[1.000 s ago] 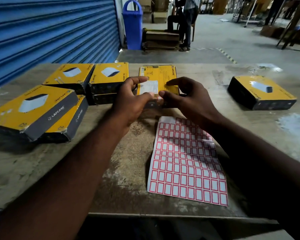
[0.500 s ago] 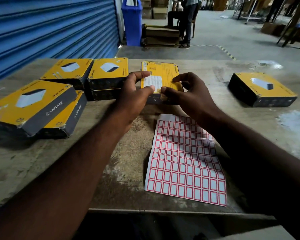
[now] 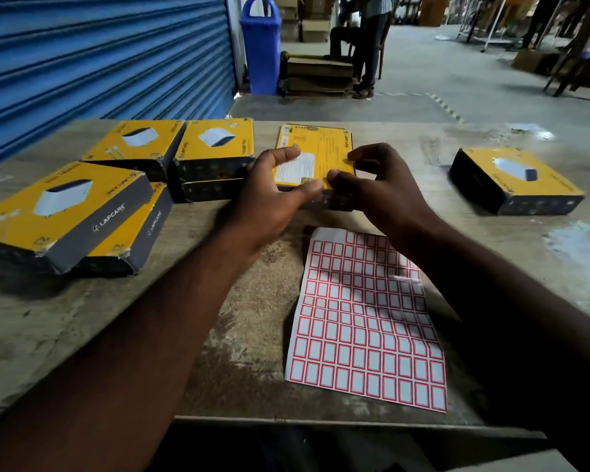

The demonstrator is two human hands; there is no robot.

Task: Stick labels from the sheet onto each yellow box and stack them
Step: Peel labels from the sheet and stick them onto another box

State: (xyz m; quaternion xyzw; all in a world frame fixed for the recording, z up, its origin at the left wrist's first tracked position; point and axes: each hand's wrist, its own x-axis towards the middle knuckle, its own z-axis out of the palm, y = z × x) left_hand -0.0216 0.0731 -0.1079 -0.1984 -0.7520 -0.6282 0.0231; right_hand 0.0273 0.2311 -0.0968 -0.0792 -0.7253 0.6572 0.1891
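As left hand (image 3: pixel 269 195), right hand (image 3: pixel 385 189) pinch box (image 3: pixel 321 148)

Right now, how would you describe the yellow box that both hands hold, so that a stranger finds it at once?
On the wooden table, look just beyond the far edge of the red-bordered label sheet. There the yellow box sits between the left hand and the right hand. Unlike the other yellow boxes, which show a white device, it shows printed text and a white panel.

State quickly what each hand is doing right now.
Left hand: grips the middle yellow box.
Right hand: pinches the same box's near edge.
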